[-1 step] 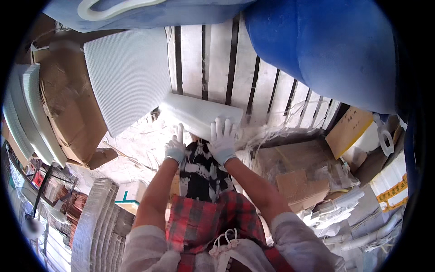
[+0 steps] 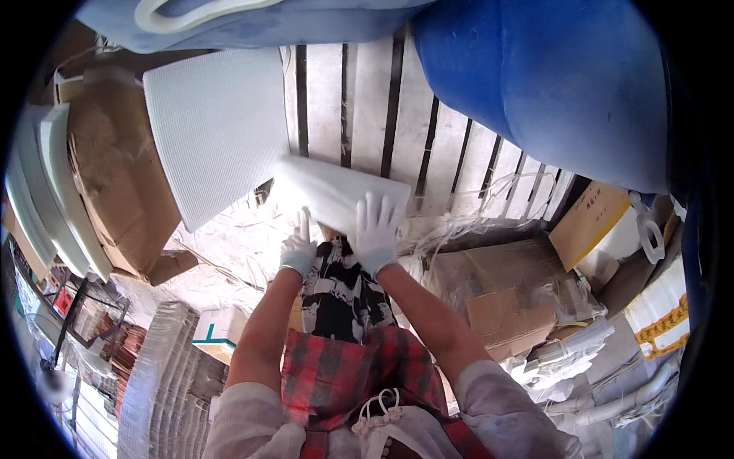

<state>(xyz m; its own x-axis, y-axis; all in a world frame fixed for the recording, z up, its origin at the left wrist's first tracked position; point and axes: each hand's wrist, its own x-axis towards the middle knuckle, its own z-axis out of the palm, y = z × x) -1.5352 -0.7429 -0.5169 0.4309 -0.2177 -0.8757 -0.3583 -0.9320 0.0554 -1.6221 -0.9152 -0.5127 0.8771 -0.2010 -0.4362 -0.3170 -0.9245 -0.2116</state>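
Both my hands wear white gloves and are raised in front of me. My right hand lies with fingers spread on a white rectangular slab and holds its lower right edge. My left hand grips the slab's lower left edge. The slab is tilted and rests against pale wooden slats. A larger white ribbed panel leans just left of it, its corner close to the slab.
A big blue drum fills the upper right. Brown cardboard boxes and stacked white panels stand at left. Flattened cardboard, plastic wrap and white strapping lie at right, beside a white box with yellow tape.
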